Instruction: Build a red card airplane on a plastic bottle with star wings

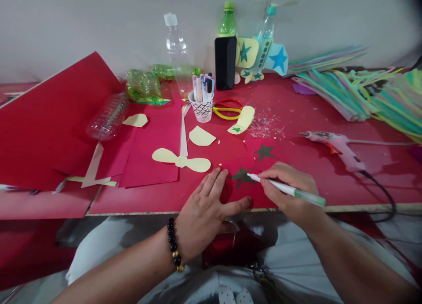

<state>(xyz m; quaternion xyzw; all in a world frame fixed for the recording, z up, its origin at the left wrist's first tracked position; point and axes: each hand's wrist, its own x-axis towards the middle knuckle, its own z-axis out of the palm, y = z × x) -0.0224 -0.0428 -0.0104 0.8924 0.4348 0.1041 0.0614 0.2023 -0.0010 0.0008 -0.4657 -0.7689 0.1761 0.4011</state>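
Observation:
Near the table's front edge lies a piece of red paper (232,194) bearing a dark green star (241,177). My left hand (211,200) rests flat with fingers spread, pressing on the left side of that paper. Between the thumb and fingers of my right hand (292,189) is a white and green marker pen (286,188), its tip touching or just over the star's right side. Just behind sits a second dark star (264,152) on red paper. A pale yellow propeller-shaped cutout (181,160) lies beyond my left fingertips.
A pink glue gun (336,148) with a cord lies right. Behind stand a cup of markers (201,108), scissors (227,109), a phone (225,63) and a decorated bottle plane (263,53). Red sheets (59,128) and plastic bottles (108,115) lie left; pipe cleaners (349,93) are at far right.

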